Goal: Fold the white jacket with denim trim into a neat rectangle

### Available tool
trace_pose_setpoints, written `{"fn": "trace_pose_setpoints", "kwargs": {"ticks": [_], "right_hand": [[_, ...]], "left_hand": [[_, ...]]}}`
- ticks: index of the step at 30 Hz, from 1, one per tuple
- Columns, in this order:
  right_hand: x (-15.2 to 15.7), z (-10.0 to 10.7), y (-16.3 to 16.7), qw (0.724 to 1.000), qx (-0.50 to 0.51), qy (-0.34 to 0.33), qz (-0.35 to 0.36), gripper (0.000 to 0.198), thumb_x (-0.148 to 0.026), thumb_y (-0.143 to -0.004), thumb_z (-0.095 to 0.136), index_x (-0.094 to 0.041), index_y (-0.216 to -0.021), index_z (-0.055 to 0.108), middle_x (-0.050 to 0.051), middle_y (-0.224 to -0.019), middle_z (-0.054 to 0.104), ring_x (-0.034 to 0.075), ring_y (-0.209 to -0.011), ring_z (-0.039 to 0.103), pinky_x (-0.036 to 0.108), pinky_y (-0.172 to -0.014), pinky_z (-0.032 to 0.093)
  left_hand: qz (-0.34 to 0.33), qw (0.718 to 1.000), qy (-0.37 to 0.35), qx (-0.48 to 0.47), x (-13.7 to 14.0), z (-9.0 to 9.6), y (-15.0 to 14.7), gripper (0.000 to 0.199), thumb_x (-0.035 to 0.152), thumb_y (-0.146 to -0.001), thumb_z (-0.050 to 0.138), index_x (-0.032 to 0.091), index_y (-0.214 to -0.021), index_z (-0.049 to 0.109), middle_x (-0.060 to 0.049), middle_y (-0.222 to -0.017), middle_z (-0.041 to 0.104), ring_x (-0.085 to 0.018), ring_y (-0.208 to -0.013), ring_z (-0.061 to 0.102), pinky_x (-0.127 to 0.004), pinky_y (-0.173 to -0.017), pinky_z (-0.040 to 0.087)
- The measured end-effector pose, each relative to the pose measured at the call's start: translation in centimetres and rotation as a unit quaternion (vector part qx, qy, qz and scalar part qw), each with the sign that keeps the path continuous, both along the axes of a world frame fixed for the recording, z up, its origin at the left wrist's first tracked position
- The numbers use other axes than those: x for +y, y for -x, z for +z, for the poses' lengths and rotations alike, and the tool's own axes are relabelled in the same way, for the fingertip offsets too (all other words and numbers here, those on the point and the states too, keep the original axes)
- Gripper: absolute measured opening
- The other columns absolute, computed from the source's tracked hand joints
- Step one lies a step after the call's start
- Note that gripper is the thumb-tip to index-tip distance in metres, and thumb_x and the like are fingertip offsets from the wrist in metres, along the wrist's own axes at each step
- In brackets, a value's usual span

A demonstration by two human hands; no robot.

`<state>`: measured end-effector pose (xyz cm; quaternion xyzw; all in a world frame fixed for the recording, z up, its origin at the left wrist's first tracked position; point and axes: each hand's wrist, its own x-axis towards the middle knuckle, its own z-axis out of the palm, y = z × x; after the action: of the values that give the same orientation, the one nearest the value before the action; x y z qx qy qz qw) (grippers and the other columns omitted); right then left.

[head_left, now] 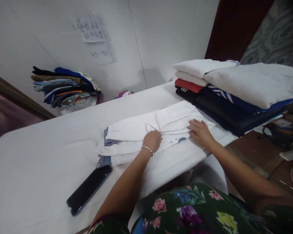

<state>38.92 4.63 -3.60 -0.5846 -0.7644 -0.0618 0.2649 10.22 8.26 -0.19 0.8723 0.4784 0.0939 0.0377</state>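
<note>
A white long-sleeved garment [132,128] lies partly folded on the white-covered table, its sleeves laid lengthwise. Blue denim-like patches [104,160] show at its left end, and a bit of dark print peeks out near its front edge. My left hand [152,141], with a silver bracelet at the wrist, is closed at a fold in the middle of the garment; its fingertips are partly hidden. To the right, my right hand [201,134] rests on the cloth with fingers stretched out and slightly apart.
A black phone [89,190] lies at the front left of the table [39,162]. Stacked folded clothes [231,94] stand at the right. Another clothes pile [65,87] is beyond the back edge, by a wall with handwritten papers [102,53]. A small purple-and-white item [124,93] shows there too.
</note>
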Motion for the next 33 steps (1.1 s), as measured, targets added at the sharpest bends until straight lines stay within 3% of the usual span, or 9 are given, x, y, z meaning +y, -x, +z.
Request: {"fn": "trace_pose_setpoints", "kwargs": {"ticks": [3, 8, 14, 23, 28, 33], "right_hand": [[-0.8, 0.7, 1.6, 0.997, 0.012, -0.018, 0.068, 0.031, -0.016, -0.083, 0.048, -0.026, -0.104, 0.067, 0.005, -0.132, 0.057, 0.027, -0.134, 0.038, 0.053, -0.107, 0.027], [-0.9, 0.7, 5.0, 0.986, -0.007, 0.006, 0.166, 0.022, -0.026, -0.09, 0.049, -0.025, -0.101, 0.067, 0.005, -0.133, 0.056, 0.027, -0.135, 0.036, 0.051, -0.107, 0.028], [-0.1, -0.1, 6.1, 0.989, -0.009, 0.015, 0.149, 0.02, -0.027, -0.09, 0.05, -0.026, -0.099, 0.068, 0.006, -0.131, 0.057, 0.028, -0.132, 0.039, 0.053, -0.105, 0.029], [-0.4, -0.5, 5.6, 0.988, -0.023, -0.002, 0.152, 0.02, -0.024, -0.091, 0.048, -0.024, -0.088, 0.068, 0.006, -0.131, 0.057, 0.028, -0.133, 0.037, 0.05, -0.104, 0.031], [-0.2, -1.2, 5.2, 0.985, -0.036, -0.03, 0.166, 0.021, -0.026, -0.092, 0.046, -0.022, -0.09, 0.067, 0.007, -0.129, 0.058, 0.029, -0.132, 0.039, 0.051, -0.102, 0.033], [0.3, -2.0, 4.3, 0.982, -0.047, -0.042, 0.18, 0.022, -0.029, -0.093, 0.045, -0.022, -0.091, 0.065, 0.008, -0.129, 0.058, 0.03, -0.131, 0.041, 0.05, -0.1, 0.036]], "left_hand": [[-0.016, 1.0, 0.02, 0.0, -0.4, 0.9, 0.8, 0.007, 0.028, -0.082, 0.064, 0.021, -0.083, 0.065, -0.005, -0.092, 0.064, -0.023, -0.091, 0.058, -0.035, -0.077, 0.045], [-0.018, 0.997, 0.052, 0.056, -1.0, 1.6, 0.8, 0.013, 0.033, -0.078, 0.067, 0.022, -0.085, 0.068, -0.005, -0.095, 0.064, -0.024, -0.093, 0.059, -0.036, -0.079, 0.046], [-0.012, 0.997, 0.045, 0.068, -1.2, 1.7, 0.2, 0.019, 0.023, -0.089, 0.049, 0.019, -0.081, 0.067, -0.007, -0.092, 0.064, -0.022, -0.089, 0.059, -0.033, -0.074, 0.046], [-0.038, 0.993, 0.073, 0.083, -1.9, 1.1, 0.2, 0.016, 0.026, -0.088, 0.051, 0.019, -0.09, 0.065, -0.008, -0.097, 0.062, -0.022, -0.095, 0.058, -0.033, -0.077, 0.047], [-0.026, 0.994, 0.035, 0.105, -3.0, 0.9, 2.8, 0.019, 0.024, -0.086, 0.052, 0.018, -0.103, 0.06, -0.009, -0.106, 0.06, -0.023, -0.1, 0.054, -0.035, -0.079, 0.045], [0.027, 0.994, -0.002, 0.104, -4.2, 0.5, 7.4, 0.015, 0.024, -0.087, 0.053, 0.016, -0.098, 0.06, -0.009, -0.104, 0.06, -0.022, -0.098, 0.052, -0.034, -0.079, 0.042]]}}
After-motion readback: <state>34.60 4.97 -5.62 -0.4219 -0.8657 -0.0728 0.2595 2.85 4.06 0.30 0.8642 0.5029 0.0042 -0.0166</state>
